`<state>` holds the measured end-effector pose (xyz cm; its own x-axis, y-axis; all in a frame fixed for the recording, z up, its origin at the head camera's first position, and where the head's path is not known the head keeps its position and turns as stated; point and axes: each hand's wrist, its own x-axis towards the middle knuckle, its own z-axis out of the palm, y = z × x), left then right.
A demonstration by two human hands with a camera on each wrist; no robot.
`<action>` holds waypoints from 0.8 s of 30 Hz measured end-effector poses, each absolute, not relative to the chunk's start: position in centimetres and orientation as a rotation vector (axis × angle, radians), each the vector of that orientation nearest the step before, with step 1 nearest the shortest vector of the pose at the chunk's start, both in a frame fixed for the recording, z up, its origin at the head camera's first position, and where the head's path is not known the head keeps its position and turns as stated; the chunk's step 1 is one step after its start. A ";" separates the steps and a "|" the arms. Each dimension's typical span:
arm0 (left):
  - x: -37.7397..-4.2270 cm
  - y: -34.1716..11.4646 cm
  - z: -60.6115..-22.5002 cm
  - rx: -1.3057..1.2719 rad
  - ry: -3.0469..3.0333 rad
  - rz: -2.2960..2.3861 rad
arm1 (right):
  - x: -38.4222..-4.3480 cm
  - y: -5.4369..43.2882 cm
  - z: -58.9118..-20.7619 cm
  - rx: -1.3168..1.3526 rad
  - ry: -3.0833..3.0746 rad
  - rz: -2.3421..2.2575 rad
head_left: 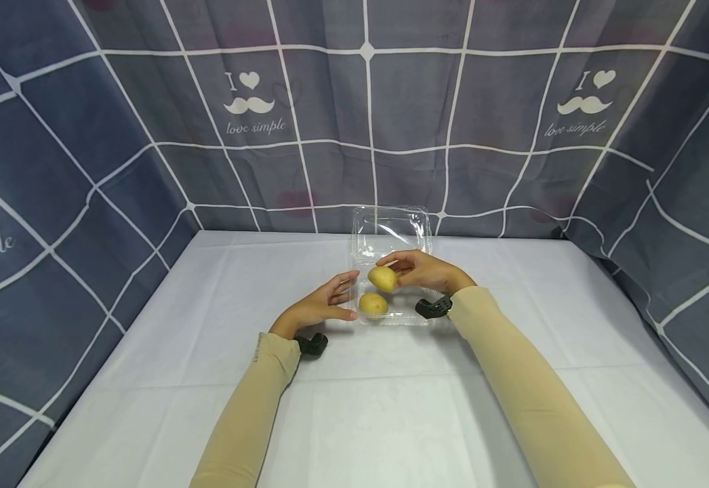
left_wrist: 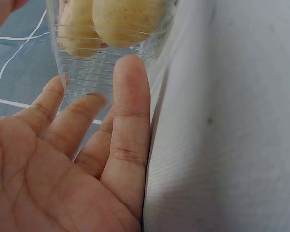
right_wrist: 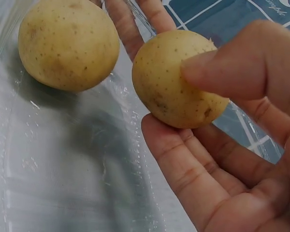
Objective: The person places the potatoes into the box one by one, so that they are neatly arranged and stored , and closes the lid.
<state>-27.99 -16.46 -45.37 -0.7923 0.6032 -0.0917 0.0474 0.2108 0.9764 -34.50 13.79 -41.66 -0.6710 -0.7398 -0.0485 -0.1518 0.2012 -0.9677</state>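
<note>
I see soft, rather even light on the white cloth (head_left: 354, 427), with a faint shadow beside the right sleeve (head_left: 522, 369). Small glints shine on the clear box (right_wrist: 53, 164). In the left wrist view, the cloth looks greyish and blurred.

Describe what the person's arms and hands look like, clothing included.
The left sleeve and right sleeve are long and beige; the left has a small dark marking near its cuff. A curved black device sits at the left wrist, and a black holed device at the right. The left hand and right hand are bare, without gloves.
</note>
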 end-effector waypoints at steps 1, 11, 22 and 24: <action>-28.0 -16.4 -45.4 0.601 2.033 1.614 | -34.5 13.7 -41.6 -0.824 1.965 -1.489; -28.0 -16.4 -45.5 0.600 2.030 1.615 | -34.4 13.0 -41.5 -0.830 2.029 -1.370; -27.9 -16.5 -45.3 0.599 2.029 1.617 | -34.8 12.6 -41.6 -0.773 1.993 -1.351; -27.9 -16.5 -45.3 0.600 2.030 1.615 | -34.7 12.6 -41.5 -0.754 1.990 -1.345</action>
